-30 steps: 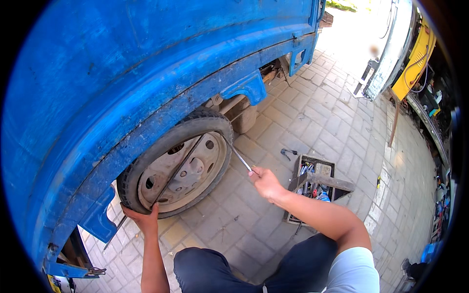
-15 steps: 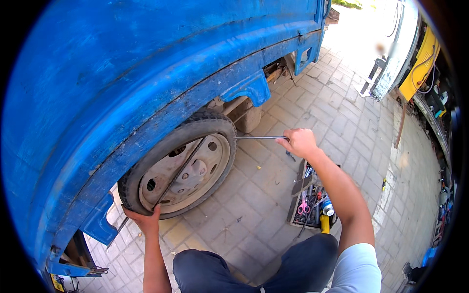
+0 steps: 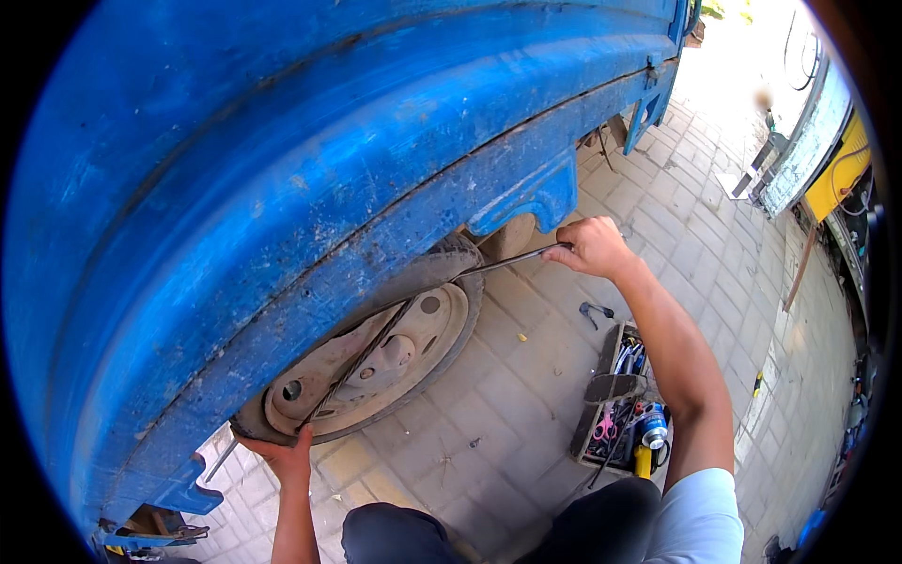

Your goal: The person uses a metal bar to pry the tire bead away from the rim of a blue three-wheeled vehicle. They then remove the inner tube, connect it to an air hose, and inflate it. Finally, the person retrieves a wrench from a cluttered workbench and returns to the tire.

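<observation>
A steel wheel with a black tyre point(image 3: 460, 343) leans under the side of a blue truck body point(image 3: 376, 188), which hides its upper part. My right hand point(image 3: 594, 246) is closed around the end of a slim metal pry bar point(image 3: 517, 259), whose other end meets the tyre's upper right edge. Low on the wheel, my left hand point(image 3: 285, 456) grips the tyre's edge, thumb in front and fingers hidden behind. A dark, thin bar point(image 3: 362, 362) slants across the wheel face, down to my left thumb. Whether the left hand also presses this bar, I cannot tell.
An open toolbox point(image 3: 615, 404) stands by my right knee, with pink-handled scissors point(image 3: 606, 428), a blue-and-white can point(image 3: 653, 430) and other tools. A small dark tool point(image 3: 596, 313) lies on the brick paving point(image 3: 526, 395). A yellow panel point(image 3: 839, 169) stands at the far right.
The view has shifted, and the truck body covers more of the wheel. My right hand has tilted the pry bar's held end upward. My left hand keeps its place on the tyre.
</observation>
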`<state>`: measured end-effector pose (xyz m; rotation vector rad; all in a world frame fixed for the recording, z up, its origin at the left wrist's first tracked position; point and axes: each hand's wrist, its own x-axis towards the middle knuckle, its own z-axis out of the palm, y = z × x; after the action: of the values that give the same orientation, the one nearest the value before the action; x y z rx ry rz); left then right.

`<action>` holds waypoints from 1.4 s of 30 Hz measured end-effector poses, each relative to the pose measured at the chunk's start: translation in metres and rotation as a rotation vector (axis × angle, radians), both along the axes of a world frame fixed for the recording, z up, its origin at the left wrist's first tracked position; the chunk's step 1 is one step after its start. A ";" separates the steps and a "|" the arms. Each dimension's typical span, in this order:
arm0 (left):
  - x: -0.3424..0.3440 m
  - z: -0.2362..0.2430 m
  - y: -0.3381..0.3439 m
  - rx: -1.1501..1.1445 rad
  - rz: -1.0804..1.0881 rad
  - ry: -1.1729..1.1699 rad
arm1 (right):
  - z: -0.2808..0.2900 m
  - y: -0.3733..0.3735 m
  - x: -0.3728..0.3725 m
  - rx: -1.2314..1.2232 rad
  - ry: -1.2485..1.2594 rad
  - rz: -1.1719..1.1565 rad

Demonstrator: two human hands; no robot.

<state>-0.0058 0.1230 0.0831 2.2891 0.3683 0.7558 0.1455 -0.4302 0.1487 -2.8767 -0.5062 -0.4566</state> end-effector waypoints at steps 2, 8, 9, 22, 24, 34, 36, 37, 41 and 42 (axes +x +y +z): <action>0.004 -0.002 -0.001 0.000 0.013 -0.013 | 0.011 0.001 -0.005 -0.049 -0.013 0.006; 0.000 -0.019 0.003 -0.063 0.048 -0.037 | -0.030 0.091 -0.106 0.146 0.019 -0.377; 0.002 -0.019 0.003 -0.047 0.034 -0.038 | -0.038 0.100 -0.118 0.163 0.049 -0.407; -0.001 -0.016 0.006 -0.019 -0.017 -0.085 | 0.064 0.025 -0.020 -0.304 0.114 -0.027; 0.001 -0.015 0.002 -0.012 -0.034 -0.070 | 0.050 0.024 -0.031 -0.296 0.161 -0.090; -0.008 -0.011 0.047 0.131 0.004 -0.050 | -0.009 0.125 -0.105 0.153 0.303 -0.331; 0.007 0.002 0.028 0.111 -0.033 0.191 | -0.057 0.110 -0.131 0.491 0.363 -0.307; 0.018 0.012 0.014 0.124 -0.071 0.278 | -0.081 0.104 -0.141 0.928 0.628 -0.389; 0.010 0.035 0.018 -0.035 -0.225 0.635 | -0.109 0.215 -0.165 1.805 1.020 -0.567; 0.007 0.013 0.022 -0.100 -0.295 0.564 | -0.117 0.246 -0.158 1.896 0.955 -0.521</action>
<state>0.0012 0.1451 0.0960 2.3583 0.2987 -0.0639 -0.0123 -0.1841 0.0318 -1.0000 0.5975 0.3284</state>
